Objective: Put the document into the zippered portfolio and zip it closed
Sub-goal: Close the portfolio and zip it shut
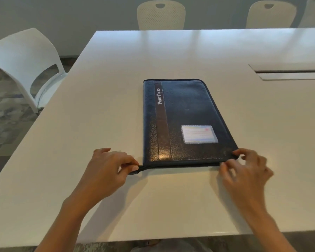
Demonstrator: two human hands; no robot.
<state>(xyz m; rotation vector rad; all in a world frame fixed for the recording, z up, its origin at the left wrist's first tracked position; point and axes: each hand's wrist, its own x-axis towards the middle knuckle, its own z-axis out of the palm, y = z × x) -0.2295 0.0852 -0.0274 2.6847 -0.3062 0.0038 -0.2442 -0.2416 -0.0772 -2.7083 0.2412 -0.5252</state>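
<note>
A dark blue zippered portfolio (182,120) lies flat and closed on the white table (102,99), its cover up, with a "PortFolio" strip and a small card window. My left hand (107,171) pinches the black zipper tail (135,170) that sticks out at the near left corner. My right hand (244,170) is at the near right corner, its fingertips on the zipper edge, slightly blurred. Whether they pinch the zipper pull is hidden. No document is in sight.
A white chair (25,62) stands at the table's left side, and cream chairs (160,15) line the far edge. A cable slot (289,71) is set into the tabletop at the right. The table's near edge runs just below my forearms.
</note>
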